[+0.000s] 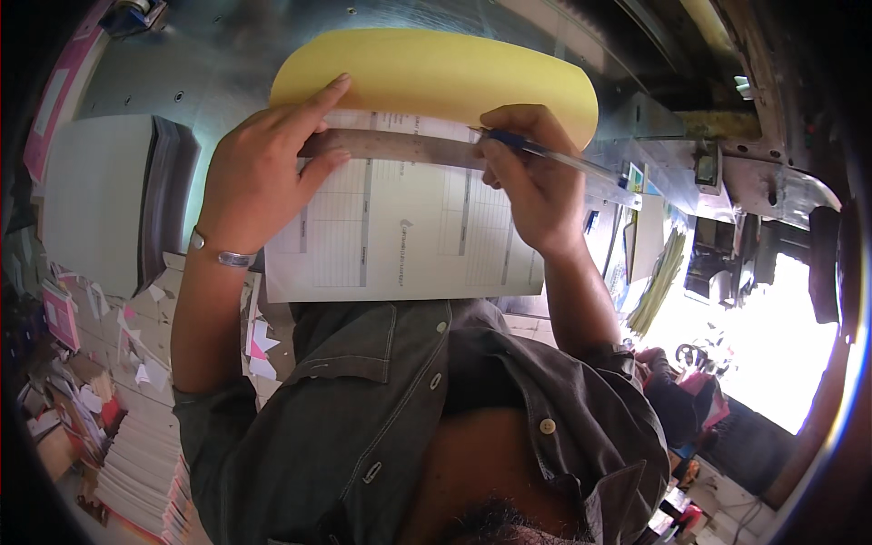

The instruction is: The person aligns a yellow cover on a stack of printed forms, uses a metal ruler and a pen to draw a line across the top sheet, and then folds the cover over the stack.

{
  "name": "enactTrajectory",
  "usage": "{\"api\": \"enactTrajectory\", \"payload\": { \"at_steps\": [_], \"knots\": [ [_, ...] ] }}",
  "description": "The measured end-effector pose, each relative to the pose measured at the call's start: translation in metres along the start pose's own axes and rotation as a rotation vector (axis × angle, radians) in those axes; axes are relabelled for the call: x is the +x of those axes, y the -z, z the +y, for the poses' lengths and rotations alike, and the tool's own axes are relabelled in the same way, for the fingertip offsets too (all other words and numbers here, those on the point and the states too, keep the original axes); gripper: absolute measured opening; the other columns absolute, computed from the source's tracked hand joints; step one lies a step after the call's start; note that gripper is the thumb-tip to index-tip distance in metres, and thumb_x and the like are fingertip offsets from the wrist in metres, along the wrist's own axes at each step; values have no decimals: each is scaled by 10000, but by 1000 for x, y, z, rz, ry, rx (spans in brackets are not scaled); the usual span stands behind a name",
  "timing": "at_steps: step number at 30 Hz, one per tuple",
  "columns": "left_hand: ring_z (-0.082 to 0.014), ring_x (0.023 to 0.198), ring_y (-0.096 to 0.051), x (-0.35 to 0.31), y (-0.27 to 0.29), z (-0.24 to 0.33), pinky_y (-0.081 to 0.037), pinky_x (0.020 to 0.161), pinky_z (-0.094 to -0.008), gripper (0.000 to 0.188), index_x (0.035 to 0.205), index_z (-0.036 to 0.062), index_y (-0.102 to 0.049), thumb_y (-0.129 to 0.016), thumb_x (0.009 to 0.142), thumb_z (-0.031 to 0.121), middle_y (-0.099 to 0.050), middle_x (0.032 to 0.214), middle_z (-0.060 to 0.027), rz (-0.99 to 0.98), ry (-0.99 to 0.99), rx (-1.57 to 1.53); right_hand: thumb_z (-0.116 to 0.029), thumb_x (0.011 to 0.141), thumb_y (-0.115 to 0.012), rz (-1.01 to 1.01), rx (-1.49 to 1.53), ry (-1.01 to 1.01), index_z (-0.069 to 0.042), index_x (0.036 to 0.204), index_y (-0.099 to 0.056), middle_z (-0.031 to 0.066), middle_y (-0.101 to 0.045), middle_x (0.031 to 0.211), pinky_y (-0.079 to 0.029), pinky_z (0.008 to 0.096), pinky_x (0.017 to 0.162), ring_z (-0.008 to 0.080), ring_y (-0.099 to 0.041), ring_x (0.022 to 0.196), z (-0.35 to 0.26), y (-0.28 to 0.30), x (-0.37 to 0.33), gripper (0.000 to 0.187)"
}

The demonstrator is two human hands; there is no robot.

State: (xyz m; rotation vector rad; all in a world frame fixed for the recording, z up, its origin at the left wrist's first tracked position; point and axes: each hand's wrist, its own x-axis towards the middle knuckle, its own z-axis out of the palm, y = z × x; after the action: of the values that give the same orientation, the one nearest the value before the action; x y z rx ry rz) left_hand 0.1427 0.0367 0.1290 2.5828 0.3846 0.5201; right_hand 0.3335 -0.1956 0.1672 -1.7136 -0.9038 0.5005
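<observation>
A printed white form sheet (409, 236) with ruled tables lies in front of my chest. Across its upper part runs a long, narrow brownish-grey ruler (400, 145). My left hand (263, 168) holds the ruler's left end, thumb on its lower side and forefinger stretched above it onto a yellow sheet (427, 73). At the ruler's right end, my right hand (540, 182) is closed round a pen (545, 154) with a clear barrel and a dark blue front part. The pen's tip is close to the ruler's upper edge; whether it touches the paper I cannot tell.
To the left stands a thick stack of white paper (95, 195) on the metal table (227, 68). Paper scraps (259, 350) litter the floor, with stacked sheets (136, 472) at lower left. Machine parts (718, 173) rise at the right. Another person (677, 395) is at lower right.
</observation>
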Motion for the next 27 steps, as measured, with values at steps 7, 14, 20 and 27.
{"api": "enactTrajectory", "payload": {
  "at_steps": [7,14,20,27],
  "knots": [
    [-232,891,-733,-1,-1,0,-601,843,-375,808,1566,273,-578,-887,826,182,-764,985,-32,13,-6,-5,22,1027,-597,-86,-130,15,63,1247,-658,118,-720,1131,-571,296,881,151,-708,987,20,-10,8,232],
    [-248,883,-730,1,-1,0,-597,820,-391,798,1572,249,-561,-869,838,188,-764,986,-49,40,-36,-31,30,1024,-590,-51,-154,41,71,1228,-684,131,-731,1142,-571,307,915,179,-718,1010,31,-14,9,229],
    [-241,874,-736,1,0,1,-594,818,-377,819,1563,236,-584,-891,810,138,-769,970,-45,36,-27,-30,11,991,-654,-15,-167,59,39,1176,-724,127,-757,1062,-574,307,858,174,-725,945,38,-17,8,200],
    [-230,869,-721,0,-1,0,-596,815,-380,798,1573,252,-562,-867,840,172,-752,953,-45,31,-26,-26,30,1014,-621,-67,-185,16,56,1203,-725,127,-761,1098,-590,296,881,169,-737,976,31,-17,7,217]
  ]
}}
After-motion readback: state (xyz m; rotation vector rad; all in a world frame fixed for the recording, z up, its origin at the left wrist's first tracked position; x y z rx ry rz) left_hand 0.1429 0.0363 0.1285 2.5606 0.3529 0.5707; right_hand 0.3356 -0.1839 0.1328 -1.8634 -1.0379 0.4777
